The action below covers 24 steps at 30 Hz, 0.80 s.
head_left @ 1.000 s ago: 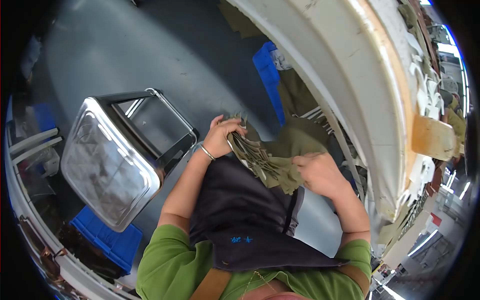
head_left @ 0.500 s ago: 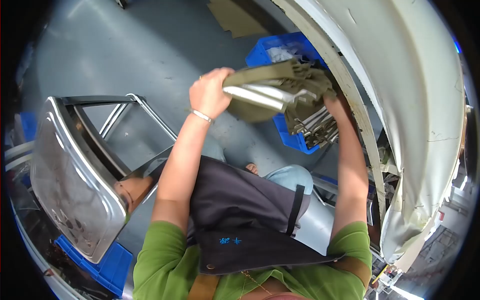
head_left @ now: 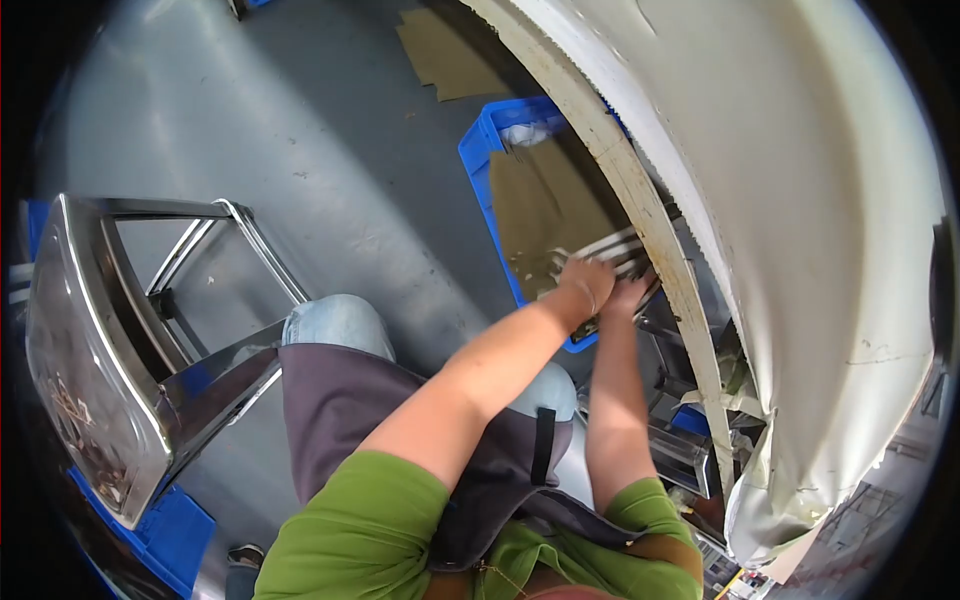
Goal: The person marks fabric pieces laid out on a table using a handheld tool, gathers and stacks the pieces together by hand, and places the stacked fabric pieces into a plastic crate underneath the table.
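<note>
Olive fabric pieces (head_left: 548, 205) lie spread in a blue crate (head_left: 480, 175) on the floor. White strips (head_left: 612, 244) show among them near the crate's right side. My left hand (head_left: 588, 280) is at the near end of the pieces, its fingers curled at their edge beside the strips. Just right of it and close against it, my right hand (head_left: 628, 295) reaches down into the same end of the crate. Its fingertips are hidden among the fabric and shadow, so its grip does not show.
A pale sheet-covered table edge (head_left: 640, 190) curves over the crate's right side. A metal stool (head_left: 95, 370) stands at left, with another blue crate (head_left: 170, 540) below it. Flat brown pieces (head_left: 450, 60) lie on the floor beyond. A shoe (head_left: 245, 556) shows at lower left.
The olive bundle held up between both hands has come down into the crate and lies flatter. My left hand has moved right and down, next to my right hand. The view has shifted.
</note>
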{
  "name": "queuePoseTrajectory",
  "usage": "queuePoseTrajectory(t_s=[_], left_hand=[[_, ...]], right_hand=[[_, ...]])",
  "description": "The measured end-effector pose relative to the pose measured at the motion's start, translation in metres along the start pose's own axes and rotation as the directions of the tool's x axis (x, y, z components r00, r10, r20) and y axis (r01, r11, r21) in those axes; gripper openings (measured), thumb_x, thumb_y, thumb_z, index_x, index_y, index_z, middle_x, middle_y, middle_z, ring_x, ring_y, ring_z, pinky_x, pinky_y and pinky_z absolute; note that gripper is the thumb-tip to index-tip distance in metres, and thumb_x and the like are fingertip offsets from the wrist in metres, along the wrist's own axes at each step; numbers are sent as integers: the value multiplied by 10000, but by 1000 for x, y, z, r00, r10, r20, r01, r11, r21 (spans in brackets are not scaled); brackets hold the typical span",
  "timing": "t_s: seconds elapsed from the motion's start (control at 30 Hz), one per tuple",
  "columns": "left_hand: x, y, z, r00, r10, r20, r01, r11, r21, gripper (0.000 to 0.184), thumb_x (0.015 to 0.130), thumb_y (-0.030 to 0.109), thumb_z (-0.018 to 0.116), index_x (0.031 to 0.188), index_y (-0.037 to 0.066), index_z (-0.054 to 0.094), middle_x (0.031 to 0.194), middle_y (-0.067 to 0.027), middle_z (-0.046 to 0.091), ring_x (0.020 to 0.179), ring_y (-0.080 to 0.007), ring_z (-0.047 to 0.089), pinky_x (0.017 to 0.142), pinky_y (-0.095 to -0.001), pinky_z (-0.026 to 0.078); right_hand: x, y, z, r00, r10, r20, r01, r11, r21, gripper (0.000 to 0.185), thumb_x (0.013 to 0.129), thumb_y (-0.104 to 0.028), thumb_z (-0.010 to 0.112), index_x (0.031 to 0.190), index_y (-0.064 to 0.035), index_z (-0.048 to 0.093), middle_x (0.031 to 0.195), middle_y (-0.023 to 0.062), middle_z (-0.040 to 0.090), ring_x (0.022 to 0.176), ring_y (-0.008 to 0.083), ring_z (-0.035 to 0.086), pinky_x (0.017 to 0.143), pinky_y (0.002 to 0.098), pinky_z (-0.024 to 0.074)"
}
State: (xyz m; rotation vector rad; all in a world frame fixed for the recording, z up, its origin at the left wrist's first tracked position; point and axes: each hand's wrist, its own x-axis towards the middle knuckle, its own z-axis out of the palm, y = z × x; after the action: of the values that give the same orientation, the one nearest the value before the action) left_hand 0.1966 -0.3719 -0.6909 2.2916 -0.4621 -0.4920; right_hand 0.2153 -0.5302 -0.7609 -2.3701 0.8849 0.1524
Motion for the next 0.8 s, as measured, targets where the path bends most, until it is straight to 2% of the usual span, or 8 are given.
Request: queuePoseTrajectory(t_s=[0.07, 0.13, 0.2, 0.3, 0.47, 0.6, 0.73, 0.8], left_hand=[[-51, 5, -6, 984, 104, 147, -114, 991, 63, 587, 861, 179, 622, 1409, 123, 418, 1456, -111, 421, 1233, -298, 534, 990, -481, 399], [-84, -10, -2, 986, 120, 116, -107, 988, -114, 664, 815, 189, 690, 1418, 168, 413, 1469, -95, 397, 1241, -294, 525, 1008, -465, 388], [-110, -23, -26, 965, 49, 258, -30, 997, -76, 602, 813, 205, 691, 1374, 174, 476, 1388, -103, 486, 1197, -304, 554, 984, -459, 417], [-151, -60, -43, 963, 65, 262, -48, 996, -74, 520, 807, 211, 692, 1304, 150, 556, 1233, -112, 596, 1119, -317, 595, 942, -448, 459], [-183, -83, -57, 956, -38, 290, 53, 998, -45, 478, 813, 221, 686, 1273, 140, 583, 1172, -121, 624, 1082, -306, 611, 928, -441, 471], [-181, -73, -59, 968, 56, 245, -42, 997, -59, 443, 818, 214, 681, 1247, 142, 598, 1176, -117, 623, 1080, -298, 613, 929, -431, 472], [-180, -72, -64, 972, 21, 235, -25, 1000, 16, 437, 821, 210, 679, 1245, 143, 599, 1175, -94, 618, 1064, -299, 617, 919, -423, 473], [-180, -73, -61, 973, 26, 231, -30, 999, 11, 434, 819, 198, 680, 1242, 140, 601, 1169, -90, 618, 1057, -299, 618, 916, -426, 472]], right_hand=[[-5, 17, 15, 981, 180, 74, -192, 962, 193, 981, 734, -359, 781, 1451, -102, 164, 1370, 247, 450, 1227, 381, 475, 1023, 463, 396], [-2, 24, 30, 953, 288, 96, -304, 904, 302, 1055, 723, -384, 798, 1477, -107, 113, 1384, 255, 432, 1230, 386, 468, 1021, 467, 395], [7, 22, 48, 936, 346, 64, -346, 870, 352, 1130, 712, -409, 815, 1503, -113, 63, 1398, 262, 415, 1233, 391, 460, 1020, 471, 394], [22, 20, 69, 917, 396, -51, -360, 876, 322, 1243, 696, -446, 840, 1542, -122, -12, 1420, 274, 389, 1239, 398, 449, 1018, 478, 392], [18, 6, 73, 896, 431, -110, -436, 900, -20, 1139, 696, -507, 793, 1516, -89, 121, 1435, 268, 381, 1227, 388, 463, 1020, 492, 387], [35, 21, 71, 856, 476, -201, -425, 870, 251, 1125, 669, -501, 802, 1502, -73, 178, 1421, 252, 401, 1181, 366, 500, 1006, 477, 403], [58, 44, 84, 868, 479, -129, -469, 877, 103, 865, 768, -313, 761, 1445, -102, 267, 1425, 244, 393, 1187, 351, 521, 965, 420, 433], [48, 42, 74, 907, 412, -89, -401, 909, 116, 765, 756, -205, 751, 1395, -85, 348, 1354, 225, 490, 1167, 329, 555, 954, 411, 441]])
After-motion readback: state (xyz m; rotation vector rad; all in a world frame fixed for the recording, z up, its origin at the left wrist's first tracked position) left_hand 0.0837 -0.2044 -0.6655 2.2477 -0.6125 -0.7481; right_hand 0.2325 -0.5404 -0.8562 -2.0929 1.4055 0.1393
